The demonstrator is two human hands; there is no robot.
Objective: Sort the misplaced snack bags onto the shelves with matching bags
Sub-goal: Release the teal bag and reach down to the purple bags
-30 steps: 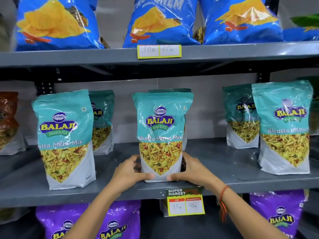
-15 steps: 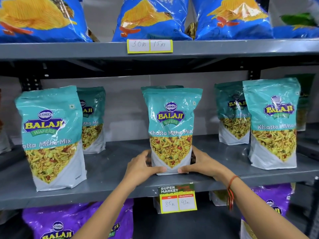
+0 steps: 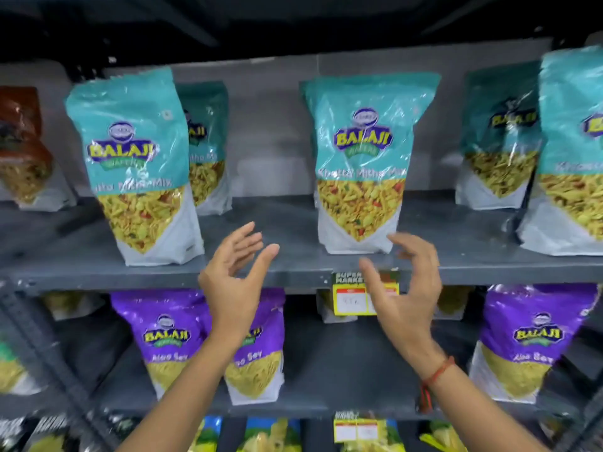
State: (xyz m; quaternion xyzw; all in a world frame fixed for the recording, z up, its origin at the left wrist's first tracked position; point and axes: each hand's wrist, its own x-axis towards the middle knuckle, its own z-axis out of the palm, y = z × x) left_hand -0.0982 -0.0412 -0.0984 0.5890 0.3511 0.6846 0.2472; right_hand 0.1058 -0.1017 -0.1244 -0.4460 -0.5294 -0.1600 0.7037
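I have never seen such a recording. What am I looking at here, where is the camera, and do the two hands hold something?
No machine here: a person wears one camera on the head, looking forward and down at a shop rack. The left hand and right hand are bare, open and hold nothing. Just beyond them a teal snack bag stands upright on the grey middle shelf, among matching teal bags. The shelf below carries purple bags. A yellow price tag hangs from the shelf edge, partly behind the right hand.
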